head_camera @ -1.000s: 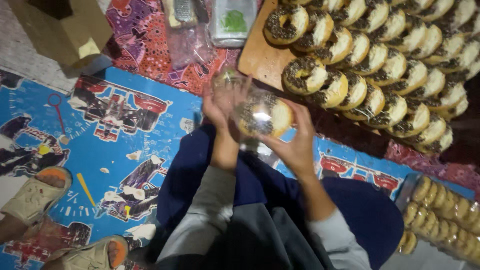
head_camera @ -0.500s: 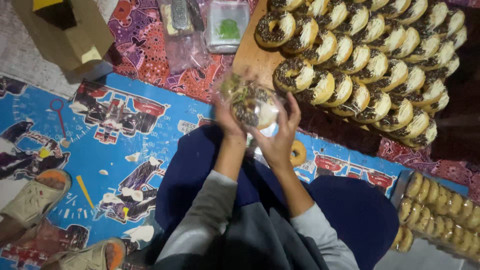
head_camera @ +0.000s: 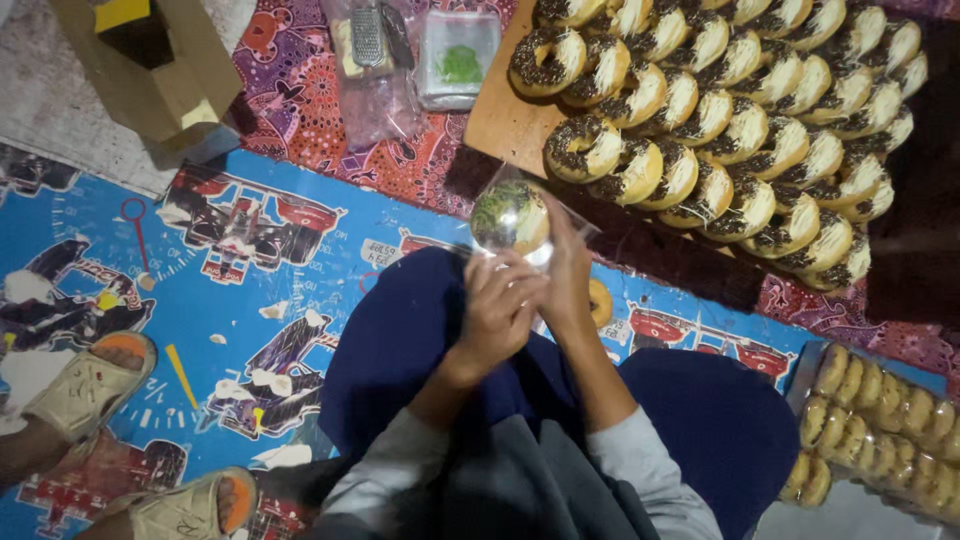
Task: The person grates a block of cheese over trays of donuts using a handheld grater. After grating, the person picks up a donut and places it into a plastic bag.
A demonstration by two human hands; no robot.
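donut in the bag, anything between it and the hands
Only the clear bag itself. The left hand and right hand grip the bag just below the donut, with nothing else between.

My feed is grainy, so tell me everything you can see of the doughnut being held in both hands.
The doughnut is round and pale, its top covered in dark and greenish sprinkles. It sits inside a clear, glossy plastic bag that catches the light. It is held up above the person's lap, top facing the camera, just below the wooden board of doughnuts. The right hand grips the bag beside it; the left hand holds the bag underneath.
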